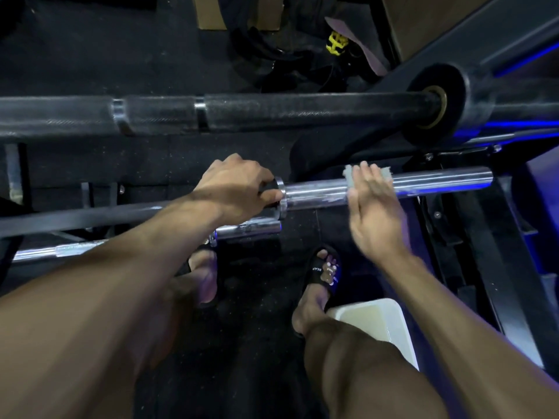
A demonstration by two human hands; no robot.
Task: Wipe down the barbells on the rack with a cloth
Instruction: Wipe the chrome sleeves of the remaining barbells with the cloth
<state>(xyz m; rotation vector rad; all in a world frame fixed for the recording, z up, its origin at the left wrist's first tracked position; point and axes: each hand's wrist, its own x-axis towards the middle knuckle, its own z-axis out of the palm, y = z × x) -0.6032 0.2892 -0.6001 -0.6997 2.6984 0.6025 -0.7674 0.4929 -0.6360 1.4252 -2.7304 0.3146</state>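
Note:
A barbell with a chrome sleeve (314, 192) lies across the middle of the view on the rack. My left hand (236, 184) grips the bar right at the sleeve's collar. My right hand (370, 204) lies flat, fingers straight, pressing a grey cloth (351, 175) onto the sleeve; the hand is blurred. A thicker black barbell (272, 111) with a black collar (435, 101) sits on the rack above it. A third, chrome barbell (248, 231) runs lower down, under my left forearm.
The black rack frame (490, 243) stands at the right. A white tub (384, 322) sits on the dark rubber floor by my right foot, and both feet are in black slides. Straps, a yellow clip (336, 42) and cardboard boxes lie behind the rack.

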